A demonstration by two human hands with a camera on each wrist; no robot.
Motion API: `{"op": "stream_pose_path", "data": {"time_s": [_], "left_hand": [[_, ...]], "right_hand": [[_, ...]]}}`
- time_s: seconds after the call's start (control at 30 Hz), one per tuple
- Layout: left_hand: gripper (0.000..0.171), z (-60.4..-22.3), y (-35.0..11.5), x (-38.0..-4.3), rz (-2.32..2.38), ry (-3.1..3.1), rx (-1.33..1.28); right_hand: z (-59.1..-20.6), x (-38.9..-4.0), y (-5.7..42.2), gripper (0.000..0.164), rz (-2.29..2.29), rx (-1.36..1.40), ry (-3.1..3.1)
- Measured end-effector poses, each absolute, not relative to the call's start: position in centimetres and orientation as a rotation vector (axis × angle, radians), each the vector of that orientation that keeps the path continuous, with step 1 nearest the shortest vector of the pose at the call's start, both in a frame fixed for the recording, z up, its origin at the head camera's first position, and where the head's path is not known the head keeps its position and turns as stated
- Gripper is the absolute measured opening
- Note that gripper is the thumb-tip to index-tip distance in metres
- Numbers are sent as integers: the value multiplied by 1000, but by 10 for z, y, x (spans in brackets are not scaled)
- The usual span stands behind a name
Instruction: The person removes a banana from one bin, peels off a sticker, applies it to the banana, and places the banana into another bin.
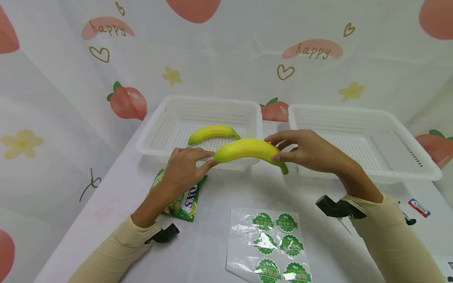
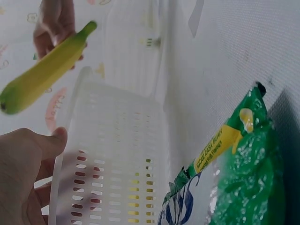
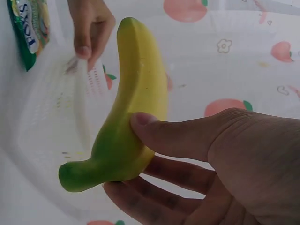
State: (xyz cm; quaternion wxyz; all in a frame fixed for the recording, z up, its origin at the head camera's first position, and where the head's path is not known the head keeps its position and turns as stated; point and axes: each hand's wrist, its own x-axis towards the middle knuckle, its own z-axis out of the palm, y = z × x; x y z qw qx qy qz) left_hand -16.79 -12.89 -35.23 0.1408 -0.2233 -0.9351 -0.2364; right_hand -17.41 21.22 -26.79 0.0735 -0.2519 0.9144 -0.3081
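Note:
My right hand holds a yellow banana near its green stem, thumb on one side and fingers on the other, above the front of the left white basket. In the right wrist view the banana stands clear of my left hand. That left hand pinches the basket's front rim, with the thumb on the outer side in the left wrist view. Inside this basket lies a second banana. Below the left hand is a green FOX'S candy bag, partly hidden by the wrist.
Another white basket stands to the right. A sheet of green round stickers lies at the front of the white table. At the right edge are a small red and blue packet and a dark object partly behind the sleeve.

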Motion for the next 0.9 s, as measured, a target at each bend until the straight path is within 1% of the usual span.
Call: {"op": "stream_pose_path", "data": {"time_s": [0.2,0.37,0.53,0.67,0.8,0.9], "left_hand": [[39,-350,-128,-167,-675,-2724,-632],[39,-349,-129,-168,-691,-2725,-638],[38,-348,-128,-168,-728,-2726,-644],[32,-349,-124,-165,-754,-2646,-678],[26,-347,-114,-156,-803,-2468,-794],[23,-346,-104,-144,-842,-2424,-932]], "right_hand": [[-293,-144,230,43,-947,-715,2684],[-317,-133,235,45,-932,-715,2621],[-335,-133,234,44,-899,-688,2598],[-345,-136,233,45,-873,-664,2622],[-352,-140,234,44,-849,-619,2647],[-356,-142,234,43,-841,-608,2652]]}}
